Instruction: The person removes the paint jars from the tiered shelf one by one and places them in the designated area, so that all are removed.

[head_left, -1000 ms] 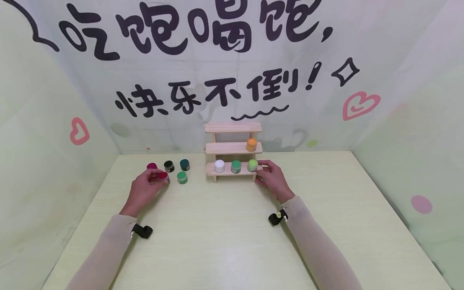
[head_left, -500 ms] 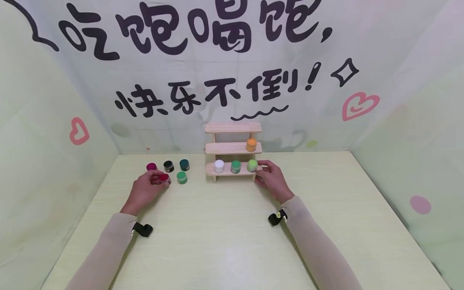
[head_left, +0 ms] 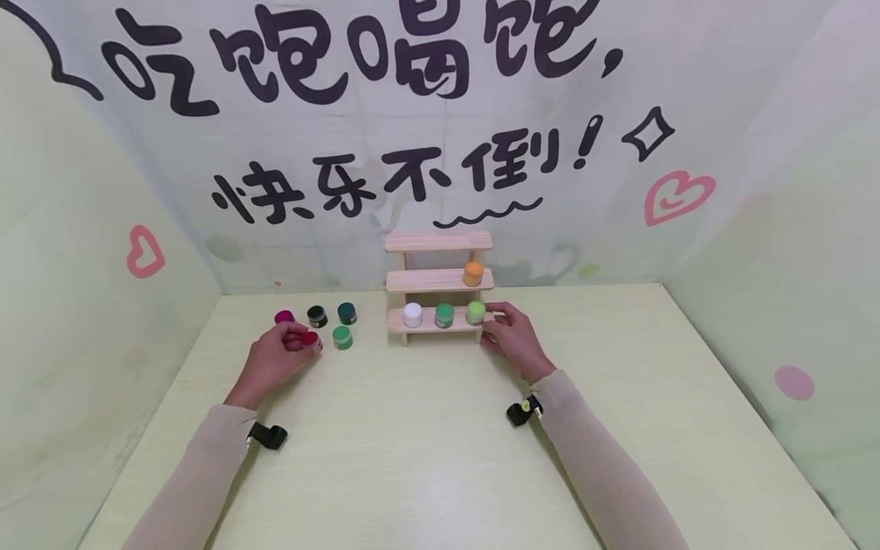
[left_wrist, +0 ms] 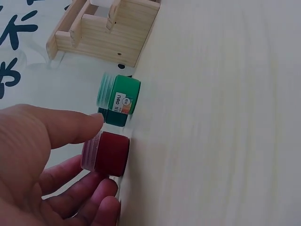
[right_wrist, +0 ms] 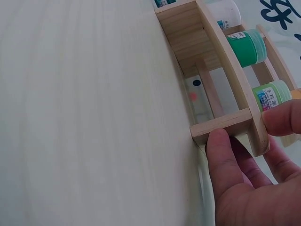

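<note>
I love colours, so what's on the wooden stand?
Bottom shelf: a white jar, a green jar, a light green jar. Middle shelf: an orange jar. The wood directly beneath them is covered.

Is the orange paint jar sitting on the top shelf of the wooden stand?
No, the orange paint jar sits on the middle shelf of the wooden stand, one level below the top.

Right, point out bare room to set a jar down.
Free: the table before the rack, between left hand and right hand, and right of the right hand; the top shelf; the middle shelf left of the orange jar. Crowded: the bottom shelf, with white jar, green jar and lime jar, and around the left hand: the red jar and four more jars.
</note>
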Demonstrator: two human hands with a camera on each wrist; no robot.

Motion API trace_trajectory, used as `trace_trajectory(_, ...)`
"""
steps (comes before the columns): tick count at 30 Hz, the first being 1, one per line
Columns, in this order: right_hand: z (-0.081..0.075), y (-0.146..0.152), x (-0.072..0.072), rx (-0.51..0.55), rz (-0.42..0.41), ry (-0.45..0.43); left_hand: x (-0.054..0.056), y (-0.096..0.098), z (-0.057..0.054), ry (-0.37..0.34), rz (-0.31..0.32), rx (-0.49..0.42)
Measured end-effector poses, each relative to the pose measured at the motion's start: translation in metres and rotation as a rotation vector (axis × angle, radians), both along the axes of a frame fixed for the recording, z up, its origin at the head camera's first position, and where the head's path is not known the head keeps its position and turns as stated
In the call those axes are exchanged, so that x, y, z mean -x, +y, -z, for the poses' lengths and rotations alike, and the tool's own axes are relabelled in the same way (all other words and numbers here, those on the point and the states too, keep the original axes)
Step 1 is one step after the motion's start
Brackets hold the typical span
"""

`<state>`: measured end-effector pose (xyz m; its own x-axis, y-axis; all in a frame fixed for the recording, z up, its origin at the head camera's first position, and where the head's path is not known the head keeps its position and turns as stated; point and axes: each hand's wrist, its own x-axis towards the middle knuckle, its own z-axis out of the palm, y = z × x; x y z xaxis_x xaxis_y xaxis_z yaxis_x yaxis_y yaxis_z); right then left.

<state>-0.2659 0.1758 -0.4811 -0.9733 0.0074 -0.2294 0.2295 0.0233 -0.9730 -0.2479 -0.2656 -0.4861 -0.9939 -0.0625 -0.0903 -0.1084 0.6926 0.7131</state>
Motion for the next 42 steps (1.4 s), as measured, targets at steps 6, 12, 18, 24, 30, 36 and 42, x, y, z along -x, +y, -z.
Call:
trace_trajectory(6,-0.001,-0.001,-0.001,-0.004,-0.003,-0.001,-0.002,0.003,-0.006,0.022,-0.043,0.022)
trace_trajectory(12,-0.001,-0.001,0.001,-0.005,0.003,-0.003,-0.003,0.008,-0.015,0.057,-0.057,-0.004)
trace_trajectory(18,-0.001,-0.001,0.001,-0.011,0.004,-0.007,-0.001,0.016,-0.023,0.114,-0.048,-0.068)
trace_trajectory(24,-0.002,-0.002,-0.001,-0.008,0.006,-0.004,0.003,0.031,-0.030,0.148,-0.025,-0.135)
trace_trajectory(30,-0.002,-0.001,-0.002,-0.006,0.006,0.003,0.009,0.050,-0.036,0.176,-0.002,-0.142)
trace_trajectory(36,-0.001,0.000,-0.002,-0.004,0.008,0.001,0.017,0.067,-0.040,0.210,0.032,-0.185)
trace_trajectory(42,-0.001,-0.001,0.000,0.000,0.002,0.014,0.023,0.084,-0.047,0.247,0.057,-0.207)
